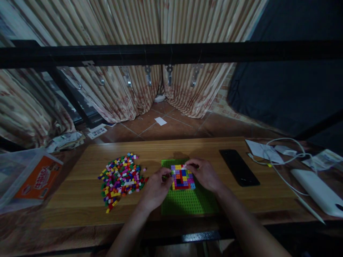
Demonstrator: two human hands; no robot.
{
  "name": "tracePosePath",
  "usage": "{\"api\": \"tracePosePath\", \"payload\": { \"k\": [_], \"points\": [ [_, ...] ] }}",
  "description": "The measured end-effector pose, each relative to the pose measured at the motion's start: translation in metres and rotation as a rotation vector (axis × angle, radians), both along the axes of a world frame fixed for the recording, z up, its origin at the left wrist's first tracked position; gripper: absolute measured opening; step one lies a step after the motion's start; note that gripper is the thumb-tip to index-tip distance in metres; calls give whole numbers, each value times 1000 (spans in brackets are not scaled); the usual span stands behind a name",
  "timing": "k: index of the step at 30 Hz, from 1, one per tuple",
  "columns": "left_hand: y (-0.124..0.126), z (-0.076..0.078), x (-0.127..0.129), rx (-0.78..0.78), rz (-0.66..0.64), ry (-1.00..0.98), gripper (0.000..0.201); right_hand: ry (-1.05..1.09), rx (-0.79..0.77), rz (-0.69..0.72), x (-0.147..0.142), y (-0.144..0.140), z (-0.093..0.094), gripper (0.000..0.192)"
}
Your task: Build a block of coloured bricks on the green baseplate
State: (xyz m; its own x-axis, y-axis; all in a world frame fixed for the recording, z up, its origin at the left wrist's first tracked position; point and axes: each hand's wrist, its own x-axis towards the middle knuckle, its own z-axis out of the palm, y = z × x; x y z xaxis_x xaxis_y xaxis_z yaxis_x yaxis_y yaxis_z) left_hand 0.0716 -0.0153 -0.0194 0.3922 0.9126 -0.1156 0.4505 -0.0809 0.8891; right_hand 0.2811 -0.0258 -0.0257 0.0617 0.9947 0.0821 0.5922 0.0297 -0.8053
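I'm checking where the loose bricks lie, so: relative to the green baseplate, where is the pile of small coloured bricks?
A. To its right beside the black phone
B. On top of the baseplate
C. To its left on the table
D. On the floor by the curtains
C: the pile lies on the table left of the baseplate, beyond the left hand; the phone lies on the other side.

One head-worn view, looking forward and down over a wooden table.

The camera sits above the near edge of the table [80, 185] and faces a curtained wall [128, 89] across a tiled floor. It is close enough that both forearms enter from the bottom edge, with the green baseplate [187, 201] just below centre. A black bar [171, 53] crosses the upper frame. No second view shares the scene.
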Motion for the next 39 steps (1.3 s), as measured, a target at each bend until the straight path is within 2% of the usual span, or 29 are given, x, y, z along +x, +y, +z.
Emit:
{"api": "tracePosePath", "payload": {
  "k": [10, 18, 24, 27, 31, 34, 39],
  "points": [
    [-3, 6, 2, -8, 22, 12, 19, -12, -43, 28, 2, 3, 4, 20],
    [-3, 4, 1, 27, -9, 46, 19, 41, -54, 61, 4, 4, 0, 21],
    [0, 12, -19, 68, -20, 113, 17, 7, -117, 52, 13, 0, -1, 24],
    [10, 16, -42, 139, 16, 216, 18, -40, -71, -11, 18, -3, 0, 25],
    [24, 17, -67, 208, 180, 444, 19, -61, 6, -39, 19, -7, 1, 25],
    [30, 14, -70, 255, 208, 562, 19, -76, 25, -42, 17, -8, 3, 24],
    [33, 5, -61, 260, 203, 702, 21, -79, 45, -55, 14, -8, 6, 22]
  ]
}}
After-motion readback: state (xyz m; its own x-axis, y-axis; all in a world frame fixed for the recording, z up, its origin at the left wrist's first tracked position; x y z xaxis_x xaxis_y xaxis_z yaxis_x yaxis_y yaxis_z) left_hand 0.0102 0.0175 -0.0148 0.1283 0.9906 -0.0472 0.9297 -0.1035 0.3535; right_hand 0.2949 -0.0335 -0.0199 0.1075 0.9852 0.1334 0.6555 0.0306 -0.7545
